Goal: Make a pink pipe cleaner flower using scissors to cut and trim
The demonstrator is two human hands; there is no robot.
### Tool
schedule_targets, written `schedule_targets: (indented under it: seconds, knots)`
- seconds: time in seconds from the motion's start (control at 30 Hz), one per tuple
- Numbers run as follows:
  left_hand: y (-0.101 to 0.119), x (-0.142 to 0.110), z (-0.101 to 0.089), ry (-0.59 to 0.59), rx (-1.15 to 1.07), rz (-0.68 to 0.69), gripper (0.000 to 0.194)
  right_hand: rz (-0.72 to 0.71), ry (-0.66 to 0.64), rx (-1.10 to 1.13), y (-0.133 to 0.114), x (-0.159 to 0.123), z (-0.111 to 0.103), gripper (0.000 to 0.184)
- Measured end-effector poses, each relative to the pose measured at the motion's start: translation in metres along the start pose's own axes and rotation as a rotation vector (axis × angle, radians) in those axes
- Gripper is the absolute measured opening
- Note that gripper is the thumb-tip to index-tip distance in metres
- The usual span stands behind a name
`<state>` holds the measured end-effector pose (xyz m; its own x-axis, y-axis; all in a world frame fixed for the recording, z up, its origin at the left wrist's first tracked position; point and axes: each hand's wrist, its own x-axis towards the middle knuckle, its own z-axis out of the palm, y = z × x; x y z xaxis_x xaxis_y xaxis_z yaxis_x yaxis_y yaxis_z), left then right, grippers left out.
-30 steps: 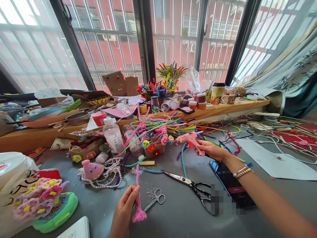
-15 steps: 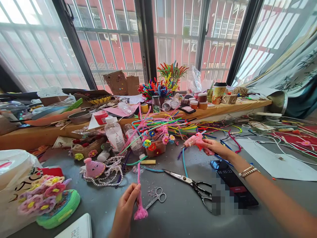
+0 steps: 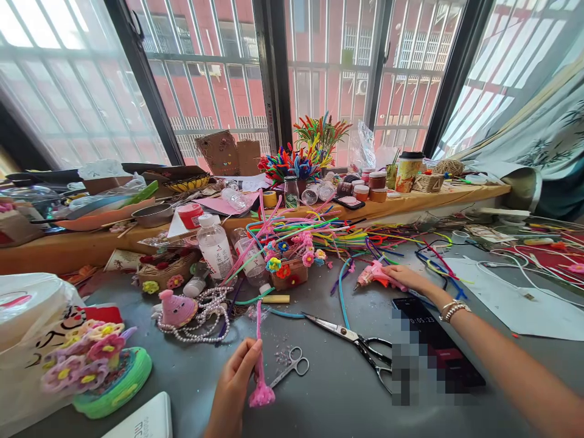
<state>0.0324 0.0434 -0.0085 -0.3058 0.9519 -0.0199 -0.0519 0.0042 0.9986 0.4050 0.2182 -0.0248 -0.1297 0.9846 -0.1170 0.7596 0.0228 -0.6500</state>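
My left hand [image 3: 237, 374] pinches a pink pipe-cleaner flower [image 3: 261, 389] by its stem. Its stem end points up and its fuzzy bloom hangs just above the table. Small scissors [image 3: 294, 363] lie right beside the bloom. My right hand [image 3: 406, 278] has its fingers round the handle of a pink hot glue gun [image 3: 375, 272], low at the tabletop, nozzle toward the left. Between my hands lie large black-handled scissors [image 3: 356, 339] with spread handles. A blue pipe cleaner [image 3: 342, 298] curves between their blades and the glue gun.
A phone [image 3: 433, 340] showing a timer lies under my right forearm. Colourful pipe cleaners [image 3: 314, 225] pile up behind a basket of flowers [image 3: 292, 274]. Plastic bottles [image 3: 214, 249], pearl strings [image 3: 214, 310] and a green flower ornament [image 3: 114, 383] occupy the left. White paper [image 3: 515, 298] lies right.
My right hand has brought the glue gun down to the tabletop and slightly right, its nozzle now lower. My left hand keeps its pinch on the flower. The view has shifted slightly.
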Motion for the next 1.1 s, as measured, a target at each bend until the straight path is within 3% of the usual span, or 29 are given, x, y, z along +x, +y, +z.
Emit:
schedule_targets:
  seconds: [0.2, 0.4, 0.57, 0.73, 0.9, 1.1]
  knots:
    - [0.001, 0.002, -0.002, -0.065, -0.076, -0.042, 0.04, 0.002, 0.165, -0.264, -0.012, 0.009, 0.006, 0.039]
    - [0.006, -0.001, 0.0, -0.055, -0.09, -0.059, 0.039, -0.007, 0.326, -0.473, -0.044, -0.009, 0.005, 0.038]
    - [0.01, -0.005, 0.002, -0.036, -0.059, -0.053, 0.036, -0.15, 0.134, -0.557, -0.091, -0.036, 0.039, 0.041]
    - [0.011, -0.006, 0.002, -0.033, -0.049, -0.032, 0.034, -0.166, 0.044, -0.647, -0.126, -0.052, 0.087, 0.023]
    - [0.009, -0.007, 0.002, -0.042, -0.026, -0.026, 0.034, -0.222, 0.031, -0.67, -0.147, -0.044, 0.113, 0.024]
    - [0.012, -0.007, 0.001, -0.042, 0.034, -0.025, 0.033, -0.274, 0.063, -0.648, -0.164, -0.019, 0.122, 0.029]
